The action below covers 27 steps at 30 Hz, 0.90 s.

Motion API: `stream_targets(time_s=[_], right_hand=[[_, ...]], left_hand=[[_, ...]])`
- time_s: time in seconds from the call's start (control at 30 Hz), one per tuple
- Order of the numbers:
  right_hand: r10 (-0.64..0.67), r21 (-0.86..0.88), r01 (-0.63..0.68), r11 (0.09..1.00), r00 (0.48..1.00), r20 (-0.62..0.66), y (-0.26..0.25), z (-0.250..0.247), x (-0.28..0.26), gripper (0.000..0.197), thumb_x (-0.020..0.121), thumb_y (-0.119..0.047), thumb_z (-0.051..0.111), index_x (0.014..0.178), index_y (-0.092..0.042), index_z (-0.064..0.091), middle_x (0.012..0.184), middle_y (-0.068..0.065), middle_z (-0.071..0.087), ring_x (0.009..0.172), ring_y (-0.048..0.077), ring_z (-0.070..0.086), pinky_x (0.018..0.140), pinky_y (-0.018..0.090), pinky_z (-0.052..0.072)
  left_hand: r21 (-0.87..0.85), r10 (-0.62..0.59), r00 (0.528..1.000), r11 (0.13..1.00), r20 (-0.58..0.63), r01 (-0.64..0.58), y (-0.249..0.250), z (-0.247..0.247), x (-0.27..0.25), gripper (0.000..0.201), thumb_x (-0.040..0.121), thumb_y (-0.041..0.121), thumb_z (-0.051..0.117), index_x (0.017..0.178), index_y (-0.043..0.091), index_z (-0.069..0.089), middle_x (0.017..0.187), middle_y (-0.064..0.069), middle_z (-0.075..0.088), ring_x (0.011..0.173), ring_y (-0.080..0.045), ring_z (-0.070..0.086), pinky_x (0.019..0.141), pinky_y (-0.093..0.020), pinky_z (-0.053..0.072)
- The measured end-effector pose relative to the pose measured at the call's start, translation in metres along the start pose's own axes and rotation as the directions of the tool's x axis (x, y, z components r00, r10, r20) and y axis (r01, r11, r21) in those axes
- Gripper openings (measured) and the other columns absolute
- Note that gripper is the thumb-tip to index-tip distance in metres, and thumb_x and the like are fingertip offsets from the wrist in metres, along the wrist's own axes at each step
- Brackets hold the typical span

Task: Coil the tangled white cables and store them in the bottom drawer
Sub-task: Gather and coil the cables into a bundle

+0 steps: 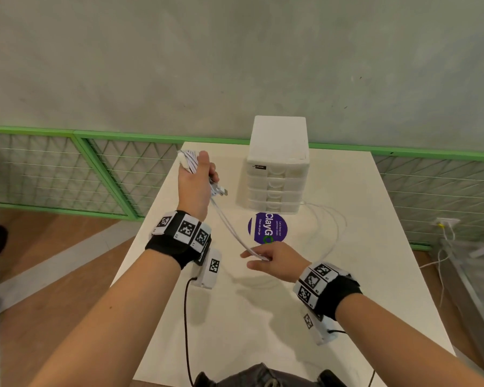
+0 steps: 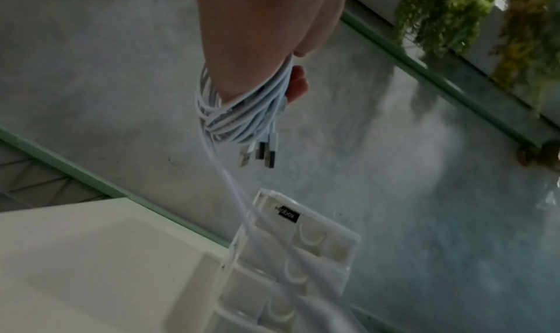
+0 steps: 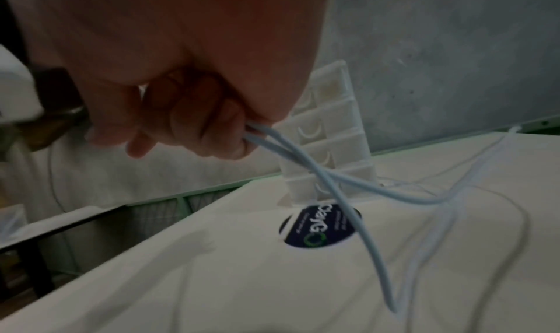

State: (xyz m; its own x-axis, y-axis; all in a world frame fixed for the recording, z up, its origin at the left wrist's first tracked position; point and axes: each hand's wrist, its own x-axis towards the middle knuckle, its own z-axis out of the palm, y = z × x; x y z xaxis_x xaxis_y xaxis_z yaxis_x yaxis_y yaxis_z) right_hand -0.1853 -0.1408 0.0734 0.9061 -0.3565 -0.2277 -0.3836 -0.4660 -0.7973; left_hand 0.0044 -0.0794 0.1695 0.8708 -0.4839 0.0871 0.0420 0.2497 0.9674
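From the head camera, the left hand [image 1: 197, 185] is up in the air over the table [image 1: 375, 275]. Its fingers are curled tight round a bunch of white cables [image 1: 190, 163]. Some plugs [image 1: 221, 190] stick out under the hand. Two strands run down from the bunch to the right hand [image 1: 274, 261]. The right hand holds the strands between thumb and fingers, low over the table. More loose cable [image 1: 330, 224] lies in loops on the table, right of the drawers [image 1: 277, 174]. The white drawers stand at the back of the table, and all of them look closed. A round purple sticker [image 1: 267, 228] is on the table just in front of them.

From the left wrist camera, the cables [image 2: 242, 113] are wound in many loops round the left hand [image 2: 260, 39]. Three plugs [image 2: 260, 153] hang down. The drawers [image 2: 303, 254] are below.

From the right wrist camera, the right hand [image 3: 188, 79] is curled round two strands [image 3: 303, 161]. The strands cross in front of the drawers [image 3: 333, 127] and the sticker [image 3: 318, 228]. Thin loops trail over the table [image 3: 151, 278].
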Motion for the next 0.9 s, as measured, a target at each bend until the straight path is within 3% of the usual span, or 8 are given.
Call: stream_targets(time_s=[0.1,0.2,0.37,0.53,0.6,0.7,0.8,0.9], right_hand=[[-0.090,-0.016,0.090,0.996,0.996,0.021,-0.019,-0.007,0.000,0.021,0.084,-0.026,0.066,0.104,-0.031,0.070,0.070,-0.015,0.064,0.059,-0.006,0.052,0.063,0.008,0.037],[-0.144,0.107,0.147,0.983,0.989,-0.041,-0.037,-0.015,0.001,0.019,0.084,-0.022,0.067,0.097,-0.034,0.071,0.081,0.003,0.072,0.067,0.003,0.052,0.069,0.018,0.041],[-0.202,0.247,0.255,0.935,0.954,-0.221,-0.066,-0.035,0.004,0.014,0.086,-0.012,0.064,0.096,-0.009,0.073,0.073,-0.014,0.065,0.062,-0.008,0.055,0.063,0.007,0.040],[-0.239,0.248,0.347,0.905,0.894,-0.379,-0.074,-0.048,0.009,0.014,0.088,-0.014,0.061,0.082,-0.006,0.071,0.071,0.001,0.070,0.067,0.005,0.060,0.068,0.017,0.046],[-0.183,0.299,0.347,0.889,0.867,-0.463,-0.069,-0.053,0.012,0.003,0.084,-0.011,0.066,0.081,-0.012,0.067,0.067,-0.001,0.064,0.060,0.003,0.056,0.063,0.015,0.045],[-0.108,0.320,0.320,0.892,0.837,-0.536,-0.057,-0.062,0.018,0.018,0.073,-0.010,0.075,0.084,-0.019,0.063,0.059,-0.006,0.055,0.054,0.006,0.048,0.057,0.016,0.042],[-0.136,0.330,0.369,0.869,0.820,-0.556,-0.047,-0.069,0.018,0.019,0.078,-0.003,0.069,0.088,-0.018,0.072,0.077,-0.005,0.068,0.073,0.005,0.062,0.072,0.015,0.048],[-0.124,0.352,0.367,0.861,0.822,-0.555,-0.038,-0.068,0.015,0.026,0.086,-0.004,0.059,0.110,-0.014,0.065,0.086,-0.002,0.065,0.078,-0.002,0.060,0.075,0.010,0.046]], left_hand=[[0.169,0.056,0.998,0.984,0.026,-0.059,-0.008,-0.004,0.000,0.018,0.095,0.025,0.050,0.083,0.013,0.044,0.063,0.000,0.052,0.051,-0.011,0.047,0.055,-0.025,0.043],[0.374,0.051,0.991,0.923,0.124,-0.094,-0.016,-0.010,-0.001,0.018,0.092,0.027,0.053,0.092,0.012,0.043,0.064,0.000,0.054,0.054,-0.013,0.050,0.060,-0.029,0.046],[0.551,-0.128,0.938,0.831,0.321,-0.075,-0.025,-0.014,-0.009,0.035,0.095,0.036,0.048,0.100,0.002,0.048,0.059,-0.003,0.055,0.045,-0.012,0.049,0.048,-0.027,0.043],[0.520,-0.383,0.771,0.850,0.509,0.079,-0.024,-0.006,-0.033,0.071,0.093,0.060,0.009,0.059,0.013,0.050,0.048,-0.003,0.048,0.037,-0.014,0.042,0.040,-0.020,0.034],[0.498,-0.487,0.684,0.843,0.542,0.205,-0.024,-0.002,-0.038,0.077,0.086,0.069,0.005,0.051,0.014,0.046,0.043,-0.001,0.043,0.034,-0.015,0.037,0.039,-0.020,0.029],[0.448,-0.531,0.563,0.845,0.633,0.292,-0.020,0.004,-0.045,0.076,0.072,0.081,0.016,0.056,0.013,0.047,0.039,0.002,0.036,0.032,-0.012,0.030,0.038,-0.019,0.023],[0.440,-0.502,0.567,0.861,0.653,0.256,-0.013,0.008,-0.051,0.055,0.084,0.065,0.045,0.074,0.011,0.042,0.042,0.006,0.029,0.033,-0.011,0.028,0.040,-0.019,0.021],[0.400,-0.472,0.558,0.880,0.683,0.256,-0.008,0.007,-0.052,0.035,0.093,0.039,0.049,0.074,0.010,0.041,0.042,0.007,0.027,0.034,-0.010,0.026,0.044,-0.023,0.021]])
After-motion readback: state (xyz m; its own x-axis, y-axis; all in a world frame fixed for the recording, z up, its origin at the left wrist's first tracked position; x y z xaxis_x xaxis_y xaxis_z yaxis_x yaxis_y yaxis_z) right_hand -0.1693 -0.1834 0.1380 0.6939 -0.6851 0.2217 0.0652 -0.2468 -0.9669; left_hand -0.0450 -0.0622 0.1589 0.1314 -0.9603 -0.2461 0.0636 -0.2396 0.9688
